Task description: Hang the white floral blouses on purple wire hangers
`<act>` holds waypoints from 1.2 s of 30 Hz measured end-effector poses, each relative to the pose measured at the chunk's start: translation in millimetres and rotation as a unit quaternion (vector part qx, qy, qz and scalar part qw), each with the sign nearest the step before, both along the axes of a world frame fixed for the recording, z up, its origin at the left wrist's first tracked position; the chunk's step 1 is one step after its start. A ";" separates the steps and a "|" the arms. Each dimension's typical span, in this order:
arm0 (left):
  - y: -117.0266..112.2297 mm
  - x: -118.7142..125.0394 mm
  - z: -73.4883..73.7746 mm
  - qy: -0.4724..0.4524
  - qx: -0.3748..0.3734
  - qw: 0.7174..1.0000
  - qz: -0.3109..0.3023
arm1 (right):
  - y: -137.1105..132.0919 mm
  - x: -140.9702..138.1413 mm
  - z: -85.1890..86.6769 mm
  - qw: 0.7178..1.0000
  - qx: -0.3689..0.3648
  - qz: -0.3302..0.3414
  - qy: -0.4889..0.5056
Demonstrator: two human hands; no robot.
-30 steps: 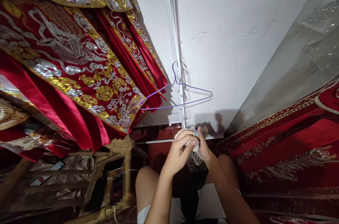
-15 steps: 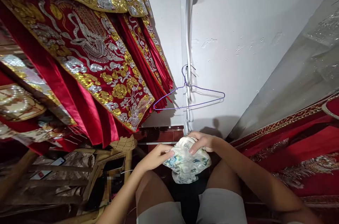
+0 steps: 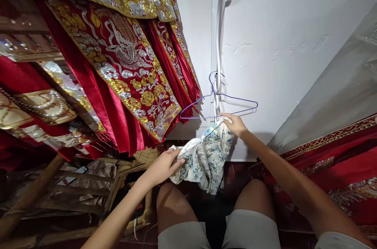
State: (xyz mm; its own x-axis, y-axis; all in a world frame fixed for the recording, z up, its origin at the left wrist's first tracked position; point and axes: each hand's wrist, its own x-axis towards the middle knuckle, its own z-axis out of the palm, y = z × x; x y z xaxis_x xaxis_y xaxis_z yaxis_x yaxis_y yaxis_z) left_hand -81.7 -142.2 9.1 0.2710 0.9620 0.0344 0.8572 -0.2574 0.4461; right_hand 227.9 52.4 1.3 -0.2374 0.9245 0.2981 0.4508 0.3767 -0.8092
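Note:
A white garment with a blue and green floral print (image 3: 210,154) hangs between my two hands, its exact kind unclear. My left hand (image 3: 168,165) is closed on its lower left part, the thumb on top of the cloth. Higher up and to the right, my right hand (image 3: 234,124) pinches its upper corner, just under a purple wire hanger (image 3: 238,112). That hanger hooks onto a white cable or strip on the wall, with nothing on it. Whether the cloth touches the hanger's bottom bar I cannot tell.
Red dresses with gold and silver embroidery (image 3: 132,60) hang at the left. Below them stands a bamboo chair (image 3: 76,194) with a phone-like object (image 3: 72,175) on its slats. More red beaded fabric (image 3: 347,174) lies along the right, beside a white wall (image 3: 271,25).
The bunched garment is now spread out between my hands. My right hand has risen toward the hanger, and my left has moved left. The view has shifted slightly left.

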 end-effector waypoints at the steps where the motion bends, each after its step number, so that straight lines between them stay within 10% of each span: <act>1: 5.1 1.6 3.1 -0.011 0.025 1.000 0.008 | 0.7 7.8 -2.4 1.000 0.007 -0.003 -0.008; 13: 93.3 5.7 4.4 0.023 0.133 0.990 0.044 | -27.4 43.7 18.6 0.993 0.029 -0.002 -0.112; 22: 83.1 -6.9 -5.1 -0.090 0.187 0.975 0.078 | -41.7 36.3 17.3 0.998 -0.020 -0.020 -0.055; 28: 96.2 -14.5 -12.9 -0.132 0.082 0.978 0.142 | -41.2 30.0 17.7 0.999 -0.022 0.003 0.048; 36: 124.7 8.5 -4.2 -0.461 0.020 0.857 0.230 | -56.2 23.6 25.4 0.995 -0.007 0.049 0.087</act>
